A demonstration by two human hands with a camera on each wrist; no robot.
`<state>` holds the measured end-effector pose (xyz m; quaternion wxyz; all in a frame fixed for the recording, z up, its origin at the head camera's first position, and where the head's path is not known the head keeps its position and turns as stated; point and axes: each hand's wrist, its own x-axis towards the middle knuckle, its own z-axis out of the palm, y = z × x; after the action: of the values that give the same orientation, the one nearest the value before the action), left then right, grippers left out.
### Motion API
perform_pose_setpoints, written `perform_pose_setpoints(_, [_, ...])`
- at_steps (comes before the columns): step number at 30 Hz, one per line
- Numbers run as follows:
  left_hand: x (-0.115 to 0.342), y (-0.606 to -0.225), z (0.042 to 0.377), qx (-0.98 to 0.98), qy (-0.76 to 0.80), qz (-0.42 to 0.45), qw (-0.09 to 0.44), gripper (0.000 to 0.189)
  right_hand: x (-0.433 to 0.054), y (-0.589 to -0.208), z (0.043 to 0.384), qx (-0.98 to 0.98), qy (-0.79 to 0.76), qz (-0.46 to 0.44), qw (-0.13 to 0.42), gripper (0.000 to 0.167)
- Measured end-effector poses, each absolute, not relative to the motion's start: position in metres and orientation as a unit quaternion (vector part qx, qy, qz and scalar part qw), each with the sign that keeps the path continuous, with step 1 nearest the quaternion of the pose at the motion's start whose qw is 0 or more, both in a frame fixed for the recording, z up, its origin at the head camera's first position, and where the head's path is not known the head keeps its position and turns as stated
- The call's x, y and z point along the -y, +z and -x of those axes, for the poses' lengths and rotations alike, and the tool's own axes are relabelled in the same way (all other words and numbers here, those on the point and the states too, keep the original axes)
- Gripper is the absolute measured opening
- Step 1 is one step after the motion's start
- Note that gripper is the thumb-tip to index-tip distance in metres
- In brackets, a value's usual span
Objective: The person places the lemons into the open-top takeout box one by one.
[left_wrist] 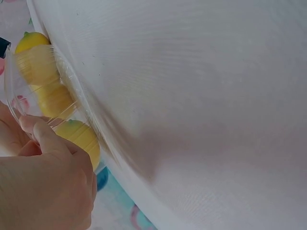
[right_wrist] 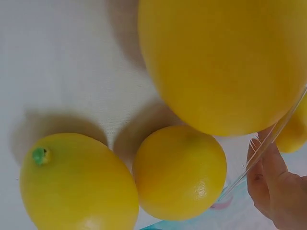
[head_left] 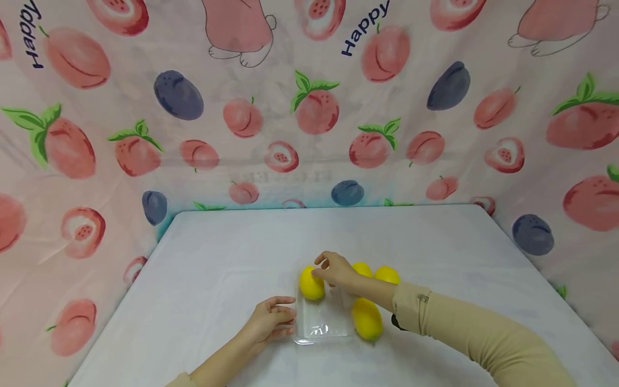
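Note:
A clear plastic container lies on the table, with one yellow lemon in its far left part. My right hand is over the container, its loosely bent fingers at that lemon and the thumb touching its side. My left hand rests at the container's left edge, fingertips against its outer wall; in the left wrist view the hand is beside the clear rim. Another lemon lies just right of the container. Two more lemons, partly behind my right forearm, are farther back; the right wrist view shows a green-tipped lemon.
The white table runs back to a fruit-print cloth that hangs behind and at both sides. My right forearm reaches across the table from the right.

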<state>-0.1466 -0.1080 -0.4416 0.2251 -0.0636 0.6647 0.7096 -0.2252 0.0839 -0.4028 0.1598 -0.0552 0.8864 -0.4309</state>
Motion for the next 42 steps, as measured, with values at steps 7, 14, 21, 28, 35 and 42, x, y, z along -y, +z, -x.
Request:
perform_pose_setpoints(7, [0.111, -0.440, 0.148, -0.662, 0.712, 0.060, 0.227, 0.044, -0.085, -0.400, 0.226, -0.889, -0.427, 0.060, 0.155, 0.030])
perform_pose_setpoints(14, [0.112, -0.439, 0.148, -0.662, 0.713, 0.059, 0.223, 0.043, -0.088, -0.396, 0.225, -0.885, -0.434, 0.064, 0.153, 0.029])
perform_pose_setpoints(21, [0.113, -0.439, 0.148, -0.660, 0.715, 0.064, 0.222, 0.042, -0.091, -0.396, 0.223, -0.883, -0.439, 0.068, 0.151, 0.027])
perform_pose_setpoints(28, [0.115, -0.441, 0.144, -0.662, 0.711, 0.060, 0.227, 0.043, -0.094, -0.397, 0.220, -0.873, -0.452, 0.072, 0.170, 0.029])
perform_pose_setpoints(35, [0.114, -0.441, 0.144, -0.660, 0.711, 0.057, 0.234, 0.041, -0.106, -0.391, 0.218, -0.863, -0.459, 0.078, 0.195, 0.031])
perform_pose_setpoints(42, [0.112, -0.439, 0.144, -0.660, 0.712, 0.054, 0.234, 0.044, -0.118, -0.380, 0.215, -0.841, -0.485, 0.111, 0.215, 0.033])
